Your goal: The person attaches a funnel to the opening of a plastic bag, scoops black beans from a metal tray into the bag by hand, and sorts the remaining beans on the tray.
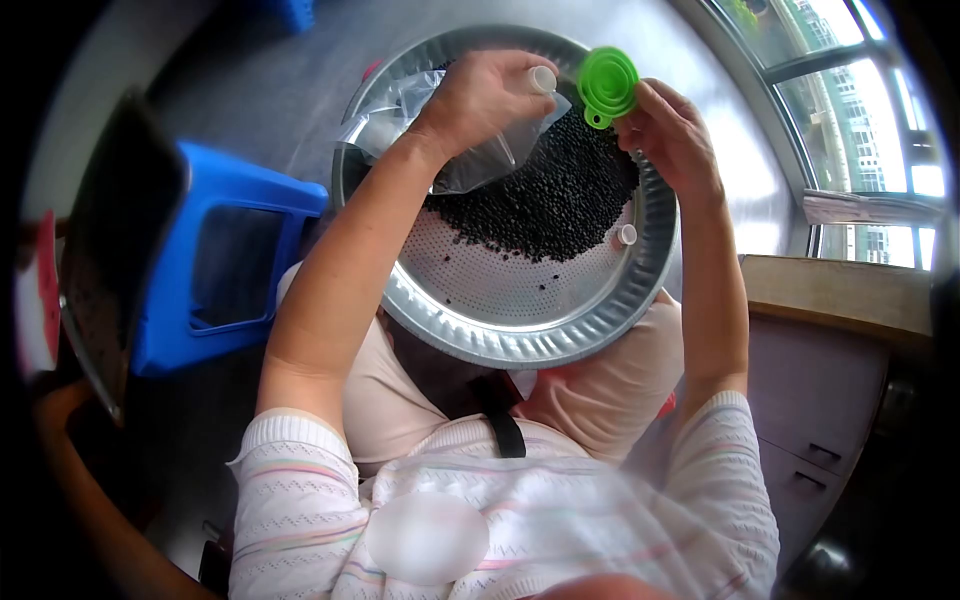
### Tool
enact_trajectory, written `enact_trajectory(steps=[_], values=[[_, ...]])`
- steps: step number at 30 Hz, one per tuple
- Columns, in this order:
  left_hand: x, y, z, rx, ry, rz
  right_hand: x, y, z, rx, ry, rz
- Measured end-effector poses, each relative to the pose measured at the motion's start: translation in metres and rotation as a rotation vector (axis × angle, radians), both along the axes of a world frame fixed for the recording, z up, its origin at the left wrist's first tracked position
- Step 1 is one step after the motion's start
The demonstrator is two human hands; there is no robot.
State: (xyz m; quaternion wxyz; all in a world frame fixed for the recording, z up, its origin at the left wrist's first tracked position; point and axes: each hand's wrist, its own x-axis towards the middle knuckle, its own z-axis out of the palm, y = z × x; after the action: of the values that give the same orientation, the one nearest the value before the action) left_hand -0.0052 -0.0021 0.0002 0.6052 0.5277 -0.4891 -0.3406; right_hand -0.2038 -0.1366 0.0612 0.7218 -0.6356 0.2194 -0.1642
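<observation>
My left hand (480, 98) is closed round the neck of a clear plastic spout pouch (487, 165), with its round white spout (541, 80) showing at the fingertips. The pouch hangs over a large round metal tray (480, 335) with a perforated bottom. Black beans or similar small dark grains (540, 205) lie heaped in the tray. Pinched by its edge in my right hand (672, 132) is a green ringed funnel (607, 82), held above the tray's far right rim, apart from the spout. A small white cap (627, 235) rests at the tray's right side.
The tray sits on my lap. To the left stands a blue plastic stool (225, 250), with a dark panel-like object (120, 250) beyond it. A cabinet with drawers (815, 400) stands at the right, below windows (840, 120).
</observation>
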Motion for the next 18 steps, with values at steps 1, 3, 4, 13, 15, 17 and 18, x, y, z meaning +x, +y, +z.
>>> enact_trajectory(steps=[1, 3, 4, 13, 15, 17, 18], values=[[-0.001, 0.0, 0.0, 0.0, 0.009, -0.001, 0.005, 0.002, 0.002, 0.02, -0.025, 0.041], [0.0, 0.001, 0.0, 0.0, 0.062, -0.025, 0.015, 0.002, -0.001, 0.071, -0.077, 0.117], [0.0, 0.001, -0.001, -0.002, 0.085, -0.039, 0.017, 0.0, -0.002, 0.096, -0.101, 0.154], [0.002, 0.002, 0.0, -0.018, -0.059, -0.015, -0.02, -0.006, -0.033, -0.312, 0.184, -0.213], [0.002, 0.002, -0.003, -0.026, -0.073, -0.008, -0.039, 0.002, -0.047, -0.474, 0.282, -0.298], [0.003, 0.002, -0.002, -0.037, -0.077, -0.007, -0.049, 0.014, -0.062, -0.672, 0.332, -0.308], [0.003, 0.0, -0.003, -0.056, -0.077, -0.009, -0.054, 0.017, -0.076, -0.86, 0.336, -0.273]])
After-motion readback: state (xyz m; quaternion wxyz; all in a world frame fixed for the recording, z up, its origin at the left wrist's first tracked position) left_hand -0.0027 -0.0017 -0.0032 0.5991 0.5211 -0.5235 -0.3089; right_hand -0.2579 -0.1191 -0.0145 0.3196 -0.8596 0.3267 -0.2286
